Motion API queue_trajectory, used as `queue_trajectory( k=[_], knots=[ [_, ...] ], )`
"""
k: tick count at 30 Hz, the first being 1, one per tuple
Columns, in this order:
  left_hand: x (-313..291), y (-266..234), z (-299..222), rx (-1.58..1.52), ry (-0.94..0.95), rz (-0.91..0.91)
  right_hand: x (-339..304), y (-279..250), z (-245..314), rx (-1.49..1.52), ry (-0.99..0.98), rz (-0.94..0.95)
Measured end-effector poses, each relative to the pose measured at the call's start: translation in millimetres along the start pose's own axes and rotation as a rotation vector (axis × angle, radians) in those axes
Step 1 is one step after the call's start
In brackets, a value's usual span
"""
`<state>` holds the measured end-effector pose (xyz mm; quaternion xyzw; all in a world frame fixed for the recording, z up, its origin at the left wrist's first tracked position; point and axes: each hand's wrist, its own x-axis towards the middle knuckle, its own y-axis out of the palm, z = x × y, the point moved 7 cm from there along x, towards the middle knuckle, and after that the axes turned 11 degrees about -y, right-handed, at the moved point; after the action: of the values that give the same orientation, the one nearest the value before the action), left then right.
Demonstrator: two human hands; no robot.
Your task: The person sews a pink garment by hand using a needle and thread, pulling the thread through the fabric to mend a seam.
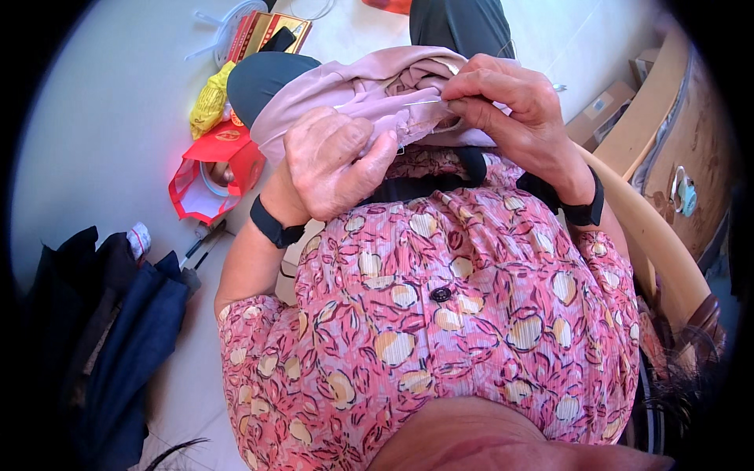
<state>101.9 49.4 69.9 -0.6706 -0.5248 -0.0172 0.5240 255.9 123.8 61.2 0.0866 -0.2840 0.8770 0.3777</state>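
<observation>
A pale pink cloth [345, 80], bunched and folded, lies across my lap. My left hand [334, 161] is closed on its near edge, thumb stretched along the fabric, the other fingertips mostly hidden. To its right, my right hand [514, 98] pinches a thin sewing needle [424, 103] between thumb and forefinger. The needle points left, just over the cloth, beside a gathered, rough-looking edge. Whether its tip touches the fabric I cannot tell.
On the floor at left are a red paper bag [188, 184], a yellow plastic bag [210, 102] and dark clothes [149, 314]. A black phone [279, 39] lies on boxes beyond. A curved wooden chair arm [644, 212] runs close by my right elbow.
</observation>
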Motion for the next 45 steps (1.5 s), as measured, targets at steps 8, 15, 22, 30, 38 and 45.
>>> queue_trajectory(
  k=[8,15,22,30,38,45],
  knots=[
    [7.0,-0.8,-3.3,-0.046,0.015,0.013,4.5,-3.9,22.4,-0.033,-0.104,0.034],
    [3.3,0.2,-3.5,-0.011,0.013,0.047,1.0,-2.1,19.9,-0.070,-0.071,0.071],
    [-0.2,3.1,-5.1,-0.014,0.012,0.033,-9.2,-12.3,10.6,0.015,0.021,0.081],
    [-7.1,10.5,-1.7,-0.080,-0.061,-0.050,-22.2,-16.5,0.9,-0.054,0.102,0.001],
    [-4.2,16.1,0.3,-0.076,-0.137,-0.022,-18.1,8.2,4.6,-0.104,-0.119,-0.027],
    [1.6,18.9,1.0,-0.066,-0.065,-0.040,-15.6,10.0,-1.0,-0.060,-0.105,-0.004]
  ],
)
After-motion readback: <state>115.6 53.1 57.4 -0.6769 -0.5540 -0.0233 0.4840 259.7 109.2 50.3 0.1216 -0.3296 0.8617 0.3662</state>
